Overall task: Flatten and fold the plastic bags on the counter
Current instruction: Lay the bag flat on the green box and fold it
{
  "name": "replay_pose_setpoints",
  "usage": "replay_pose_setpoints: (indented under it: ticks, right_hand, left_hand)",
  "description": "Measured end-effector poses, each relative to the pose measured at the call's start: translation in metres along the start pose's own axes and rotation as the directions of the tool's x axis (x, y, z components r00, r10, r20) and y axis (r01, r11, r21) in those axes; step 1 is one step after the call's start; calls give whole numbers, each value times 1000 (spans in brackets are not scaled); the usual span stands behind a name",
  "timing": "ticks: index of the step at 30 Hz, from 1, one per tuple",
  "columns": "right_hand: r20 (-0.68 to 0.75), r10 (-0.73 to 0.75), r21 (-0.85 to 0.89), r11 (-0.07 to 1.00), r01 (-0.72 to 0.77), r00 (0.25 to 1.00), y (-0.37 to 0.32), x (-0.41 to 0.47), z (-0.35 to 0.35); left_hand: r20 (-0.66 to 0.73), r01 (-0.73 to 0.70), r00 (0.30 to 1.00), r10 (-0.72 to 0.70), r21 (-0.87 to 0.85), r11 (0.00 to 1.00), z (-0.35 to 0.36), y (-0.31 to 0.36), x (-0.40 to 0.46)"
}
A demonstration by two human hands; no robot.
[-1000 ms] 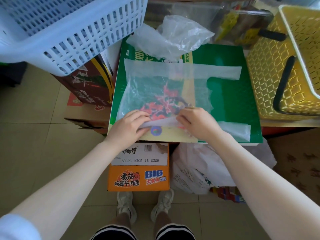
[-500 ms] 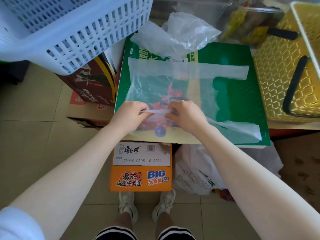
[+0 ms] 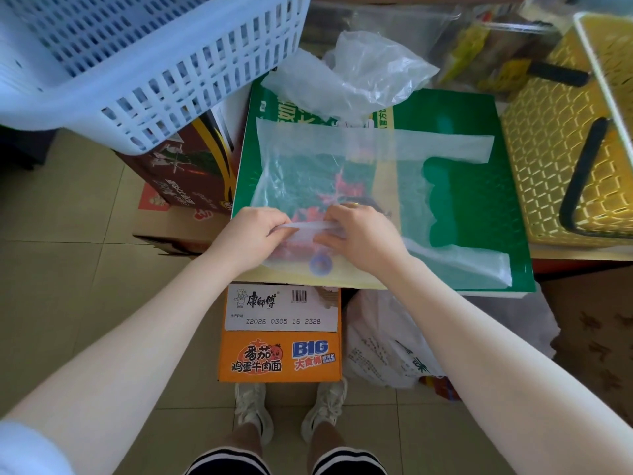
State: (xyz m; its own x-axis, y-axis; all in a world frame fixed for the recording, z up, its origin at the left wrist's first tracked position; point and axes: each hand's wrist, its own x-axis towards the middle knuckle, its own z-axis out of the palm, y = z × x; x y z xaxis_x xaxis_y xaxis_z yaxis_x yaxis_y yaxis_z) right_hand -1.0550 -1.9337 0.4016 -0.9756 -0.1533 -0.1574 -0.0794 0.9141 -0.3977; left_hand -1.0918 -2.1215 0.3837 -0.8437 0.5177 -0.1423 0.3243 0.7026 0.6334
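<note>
A clear plastic bag [image 3: 370, 173] lies spread flat on a green carton top [image 3: 479, 214], its two handle strips pointing right. My left hand [image 3: 253, 234] and my right hand [image 3: 356, 231] both pinch the bag's near edge and hold it lifted as a thin fold line between them, a little above the surface. A second, crumpled clear bag [image 3: 356, 73] sits at the carton's far edge, untouched.
A white lattice basket [image 3: 137, 60] overhangs at the upper left. A yellow basket with black handles [image 3: 565, 156] stands to the right. Below the carton's near edge are an orange noodle box [image 3: 281, 351] and a filled white bag [image 3: 387, 351] on the tiled floor.
Both hands have raised the bag's near edge and carried it away from me over the bag. The near handle strip has tilted with it.
</note>
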Motion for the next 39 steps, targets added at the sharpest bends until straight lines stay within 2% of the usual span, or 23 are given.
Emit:
replay_pose_setpoints:
  ticks: [2, 5, 8, 11, 13, 16, 19, 22, 28, 32, 34, 36, 38, 39]
  right_hand:
    - [11, 20, 17, 1000, -21, 1000, 0, 4, 2]
    - [11, 53, -49, 997, -52, 999, 7, 0, 2]
    - [-88, 128, -111, 984, -137, 988, 24, -15, -1]
    - [-203, 229, -144, 955, -261, 952, 46, -34, -2]
    - [-243, 145, -166, 968, -188, 959, 55, -47, 1]
    - [-282, -135, -408, 913, 9, 950, 65, -68, 8]
    - [-264, -297, -546, 830, 112, 918, 77, -83, 18]
    - [-264, -348, -571, 808, 145, 900, 91, -92, 27]
    - [-369, -179, -478, 878, -21, 912, 132, -108, 9]
    - [-465, -1, -366, 911, -191, 885, 162, -114, -5]
    - [-504, 107, -236, 937, -256, 857, 167, -115, -8]
    - [-506, 247, -50, 948, -314, 826, 165, -115, -8]
    - [-474, 403, 155, 913, -377, 782, 166, -116, -9]
    - [-459, 425, 209, 905, -370, 780, 169, -119, -9]
  left_hand:
    - [31, -32, 999, 32, -5, 999, -1, -2, -2]
    - [37, -87, 995, 87, -17, 996, -2, -1, -7]
    - [3, -162, 987, 162, 74, 984, 1, -5, -13]
    - [-18, -172, 984, 177, 163, 972, 6, -12, -21]
    - [-55, -145, 986, 160, 212, 966, 11, -5, -26]
    - [-89, -43, 993, 74, 315, 948, 25, 21, -28]
    - [-9, -161, 984, 177, 364, 917, 49, 44, -17]
    - [76, -321, 946, 315, 355, 878, 66, 54, -6]
    - [46, -325, 943, 328, 323, 889, 72, 33, -10]
    - [-81, -158, 978, 191, 302, 940, 59, 34, -7]
    - [-89, -80, 990, 109, 280, 957, 60, 44, -5]
    - [-63, -122, 987, 145, 283, 951, 67, 57, -3]
    - [12, -160, 986, 165, 338, 927, 76, 65, 3]
    - [43, -151, 989, 145, 359, 921, 80, 66, 6]
